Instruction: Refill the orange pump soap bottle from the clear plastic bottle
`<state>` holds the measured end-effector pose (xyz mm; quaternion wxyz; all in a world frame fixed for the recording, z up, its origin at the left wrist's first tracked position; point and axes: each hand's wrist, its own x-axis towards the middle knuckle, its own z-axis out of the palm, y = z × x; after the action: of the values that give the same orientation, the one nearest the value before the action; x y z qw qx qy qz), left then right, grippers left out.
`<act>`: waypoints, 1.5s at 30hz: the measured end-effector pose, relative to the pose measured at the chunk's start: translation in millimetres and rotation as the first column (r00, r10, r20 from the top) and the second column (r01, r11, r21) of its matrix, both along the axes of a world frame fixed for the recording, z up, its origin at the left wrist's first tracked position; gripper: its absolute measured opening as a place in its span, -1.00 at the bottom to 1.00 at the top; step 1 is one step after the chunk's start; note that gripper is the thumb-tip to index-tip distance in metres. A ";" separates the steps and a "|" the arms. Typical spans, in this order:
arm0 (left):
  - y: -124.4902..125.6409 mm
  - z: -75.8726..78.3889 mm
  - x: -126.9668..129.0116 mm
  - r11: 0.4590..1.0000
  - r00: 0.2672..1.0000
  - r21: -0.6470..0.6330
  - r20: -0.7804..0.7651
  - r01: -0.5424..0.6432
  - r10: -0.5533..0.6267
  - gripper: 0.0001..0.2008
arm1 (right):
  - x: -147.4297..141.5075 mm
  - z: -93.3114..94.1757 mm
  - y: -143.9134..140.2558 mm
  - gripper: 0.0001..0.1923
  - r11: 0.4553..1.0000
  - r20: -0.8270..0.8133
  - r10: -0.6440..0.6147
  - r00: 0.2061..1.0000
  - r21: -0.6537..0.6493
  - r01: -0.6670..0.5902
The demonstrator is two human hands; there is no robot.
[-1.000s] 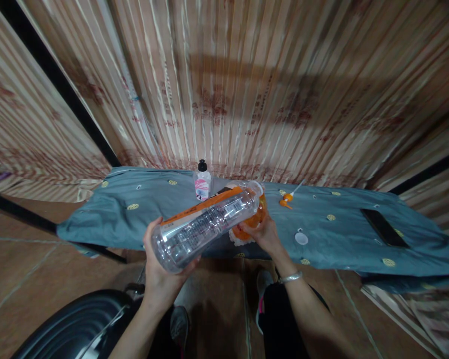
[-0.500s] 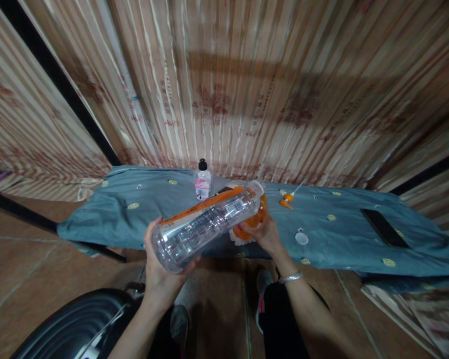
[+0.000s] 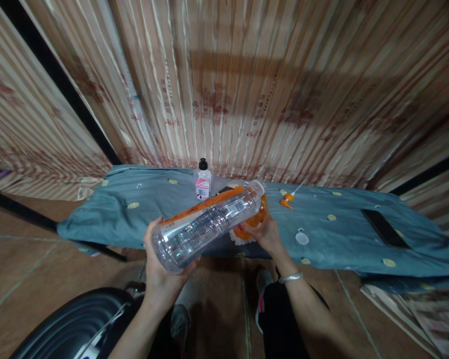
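Note:
My left hand (image 3: 164,279) is closed round the base of a large clear plastic bottle (image 3: 205,227) with an orange and white label. The bottle is tilted, its neck higher and pointing right, over an orange bottle (image 3: 261,215) that it partly hides. My right hand (image 3: 265,234) is wrapped round the orange bottle, which stands on a white lacy-edged mat (image 3: 242,241). Whether liquid runs between the two mouths I cannot tell. To the right lie an orange pump top (image 3: 287,200) with a pale tube and a round white cap (image 3: 302,238).
A small clear bottle (image 3: 202,184) with a black top and pink label stands at the back of the blue cloth-covered surface (image 3: 108,214). A dark phone (image 3: 383,228) lies at the right. Behind hangs a striped curtain (image 3: 224,89). A black round stool (image 3: 75,324) is at lower left.

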<state>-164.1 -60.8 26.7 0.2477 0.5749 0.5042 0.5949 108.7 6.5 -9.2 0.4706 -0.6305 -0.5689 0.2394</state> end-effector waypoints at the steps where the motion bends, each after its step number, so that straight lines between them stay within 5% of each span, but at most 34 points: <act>1: 0.1 0.7 0.2 1.000 1.000 0.012 -0.003 0.005 -0.004 0.07 | -0.1 0.2 -0.2 -0.29 1.000 0.003 0.002 1.000 0.002 -0.002; 33: -3.5 12.3 5.7 1.000 0.998 -0.026 0.067 -0.003 0.005 0.05 | 0.3 -1.6 -0.2 -0.26 1.000 0.010 -0.006 1.000 -0.002 0.006; 45: -2.8 4.0 1.7 1.000 1.000 0.004 -0.017 -0.008 0.008 0.06 | 0.0 -1.2 -0.5 -0.29 1.000 -0.004 0.016 1.000 -0.018 -0.016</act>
<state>-162.5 -63.5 30.8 0.2401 0.5784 0.5074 0.5919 108.7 6.0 -10.4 0.4640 -0.6298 -0.5708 0.2494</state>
